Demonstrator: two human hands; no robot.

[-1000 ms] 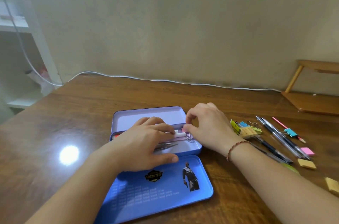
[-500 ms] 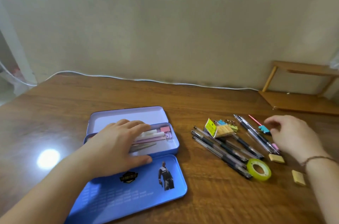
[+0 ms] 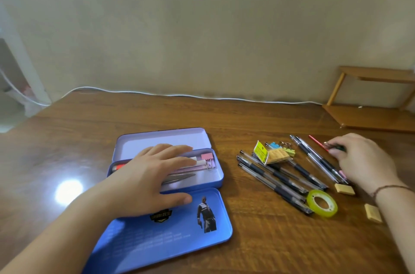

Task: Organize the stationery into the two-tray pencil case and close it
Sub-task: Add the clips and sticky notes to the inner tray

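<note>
Bare table lies open between the pencil case and the crowded pens.

So the left hand was laid flat, palm down, fingers stretched out and kept loosely together, pointing up and to the right. The thumb was stuck out to the side, well apart from the fingers. Nothing was clasped by it, it was just spread wide. The left forearm was angled in from the bottom-left corner.

The right hand was reached out far to the right, back of the hand shown to the camera, knuckles bent. The fingertips were curled in toward the thumb in a sort of pinch; whether anything was actually gripped couldn't be made out. A thin cord bracelet was worn on the right wrist.
</note>
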